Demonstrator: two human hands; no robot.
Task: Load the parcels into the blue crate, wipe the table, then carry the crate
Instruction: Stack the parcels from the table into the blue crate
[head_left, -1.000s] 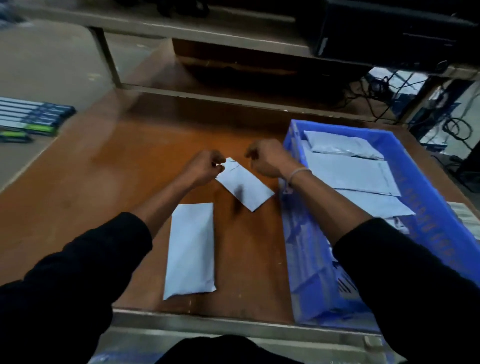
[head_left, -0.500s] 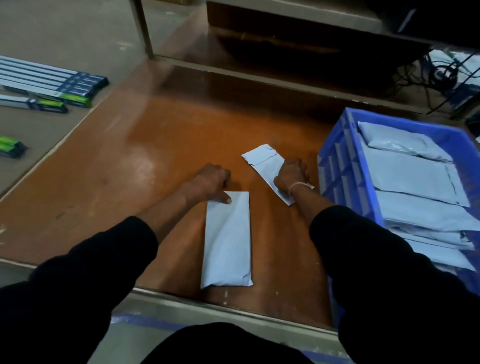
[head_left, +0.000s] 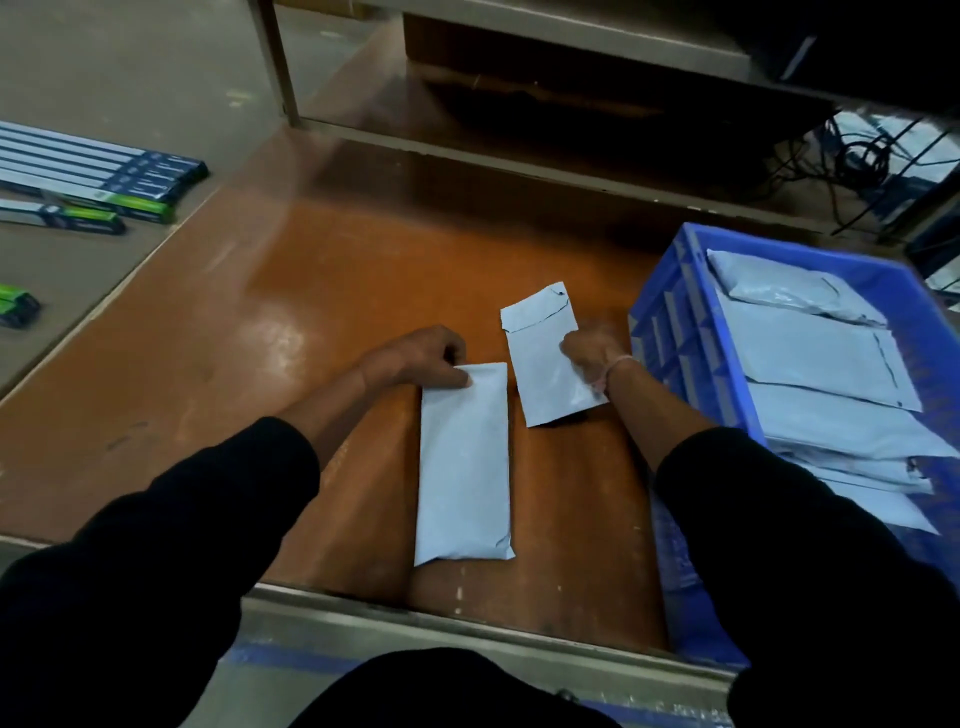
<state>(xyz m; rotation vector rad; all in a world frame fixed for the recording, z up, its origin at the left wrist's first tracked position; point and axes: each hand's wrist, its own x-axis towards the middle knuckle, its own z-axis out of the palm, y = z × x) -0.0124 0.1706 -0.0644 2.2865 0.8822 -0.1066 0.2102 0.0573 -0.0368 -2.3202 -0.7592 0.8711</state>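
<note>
Two pale grey parcels lie on the brown table (head_left: 322, 332). The long parcel (head_left: 464, 467) lies lengthwise near the front edge, and my left hand (head_left: 421, 358) pinches its far left corner with the thumb on top. The small parcel (head_left: 545, 358) sits just to its right, and my right hand (head_left: 592, 353) grips its right edge with curled fingers. The blue crate (head_left: 670, 322) stands at the right of the table with several grey parcels (head_left: 810, 358) stacked inside.
Long flat boxes (head_left: 98, 176) with blue and green ends lie on the floor to the left. A low shelf (head_left: 519, 145) runs behind the table. Tangled cables (head_left: 857, 161) hang at the back right. The table's metal front edge (head_left: 467, 618) is close to my body.
My left hand let go of the small parcel and moved down to the long parcel's corner. My right hand took the small parcel and turned it more upright, nearer the crate.
</note>
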